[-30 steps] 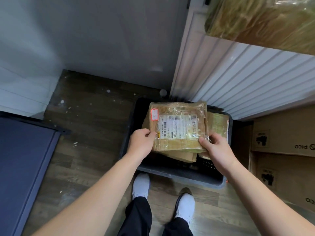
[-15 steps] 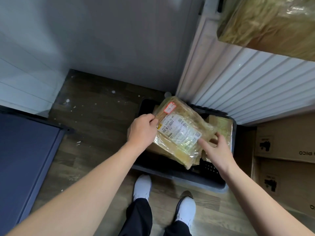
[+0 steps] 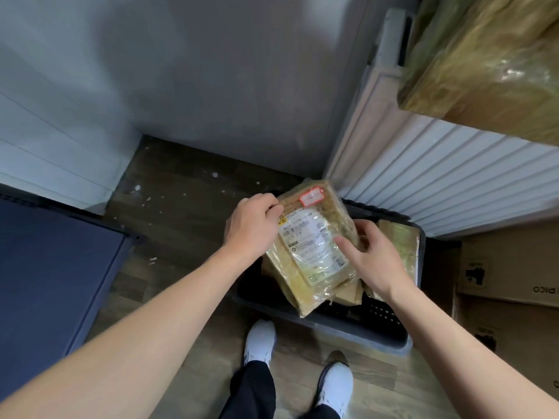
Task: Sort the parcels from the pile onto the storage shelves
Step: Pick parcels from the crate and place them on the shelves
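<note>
Looking down from the head camera, a tape-wrapped brown parcel is held tilted above a dark plastic crate on the wood floor, at about four o'clock from the middle of the view. The left hand grips the parcel's edge at ten o'clock, fingers curled over it beside a red-bordered sticker. The right hand clasps the edge at three o'clock, fingers bent round it and thumb laid on the white shipping label. More wrapped parcels lie in the crate, below the held one and at its three o'clock. Cardboard boxes stand at the crate's three o'clock, a white ribbed panel at its one o'clock, and white shoes at six.
</note>
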{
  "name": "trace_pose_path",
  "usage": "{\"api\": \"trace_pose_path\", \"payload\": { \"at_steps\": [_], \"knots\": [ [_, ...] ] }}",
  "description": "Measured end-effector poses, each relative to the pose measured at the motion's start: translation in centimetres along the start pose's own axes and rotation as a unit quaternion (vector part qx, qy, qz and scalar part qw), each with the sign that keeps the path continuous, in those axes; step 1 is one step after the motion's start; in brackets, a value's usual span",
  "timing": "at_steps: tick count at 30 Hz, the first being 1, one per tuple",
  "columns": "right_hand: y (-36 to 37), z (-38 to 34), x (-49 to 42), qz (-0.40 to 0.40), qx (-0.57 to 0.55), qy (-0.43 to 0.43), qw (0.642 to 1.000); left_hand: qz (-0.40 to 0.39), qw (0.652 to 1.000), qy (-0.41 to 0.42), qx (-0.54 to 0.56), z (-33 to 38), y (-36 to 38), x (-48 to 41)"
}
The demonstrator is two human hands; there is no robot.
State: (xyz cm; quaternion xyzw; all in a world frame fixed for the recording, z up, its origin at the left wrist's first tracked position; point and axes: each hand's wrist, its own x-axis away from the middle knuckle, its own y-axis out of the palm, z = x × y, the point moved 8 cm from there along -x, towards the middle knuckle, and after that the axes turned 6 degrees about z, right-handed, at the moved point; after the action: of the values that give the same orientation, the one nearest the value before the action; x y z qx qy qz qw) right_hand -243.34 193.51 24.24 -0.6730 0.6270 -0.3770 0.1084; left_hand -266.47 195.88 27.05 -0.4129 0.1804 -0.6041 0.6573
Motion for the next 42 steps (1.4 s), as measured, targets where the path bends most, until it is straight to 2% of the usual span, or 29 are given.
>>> {"api": "trace_pose_path", "payload": {
  "at_steps": [6, 10, 13, 16, 19, 25, 28, 30, 36, 42],
  "knots": [
    [-1.8, -11.8, 2.6, -0.075, 0.016, -0.113, 0.991, 0.038, 0.999, 0.018, 0.008, 1.9, -9.5, 3.4],
    [-3.5, -20.0, 6.0, -0.147, -0.021, -0.124, 0.981, 0.067, 0.997, 0.006, 0.03, 3.4, -16.8, 7.7],
    [-4.1, -25.0, 9.1, -0.236, -0.063, -0.106, 0.964, 0.126, 0.99, 0.003, 0.062, 4.7, -22.7, 11.5],
    [-4.6, -30.1, 12.8, -0.289, -0.078, -0.148, 0.943, 0.205, 0.975, -0.031, 0.08, 5.6, -28.4, 16.2],
    [-4.4, -34.7, 17.3, -0.321, -0.064, -0.203, 0.923, 0.292, 0.946, -0.088, 0.112, 5.1, -32.6, 22.0],
    [-2.5, -41.6, 27.4, -0.377, -0.048, -0.297, 0.876, 0.467, 0.847, -0.186, 0.174, 3.4, -38.2, 35.4],
    [-1.0, -44.2, 32.1, -0.386, -0.055, -0.311, 0.867, 0.484, 0.796, -0.276, 0.236, 1.9, -39.2, 42.5],
    [0.2, -45.8, 35.7, -0.397, -0.054, -0.32, 0.859, 0.473, 0.773, -0.304, 0.293, 1.0, -39.1, 46.3],
    [3.8, -49.3, 45.2, -0.416, -0.038, -0.355, 0.836, 0.5, 0.721, -0.29, 0.381, -2.0, -41.2, 53.7],
    [7.5, -52.8, 53.1, -0.415, -0.029, -0.383, 0.825, 0.507, 0.706, -0.269, 0.414, -6.1, -45.6, 60.0]
  ]
}}
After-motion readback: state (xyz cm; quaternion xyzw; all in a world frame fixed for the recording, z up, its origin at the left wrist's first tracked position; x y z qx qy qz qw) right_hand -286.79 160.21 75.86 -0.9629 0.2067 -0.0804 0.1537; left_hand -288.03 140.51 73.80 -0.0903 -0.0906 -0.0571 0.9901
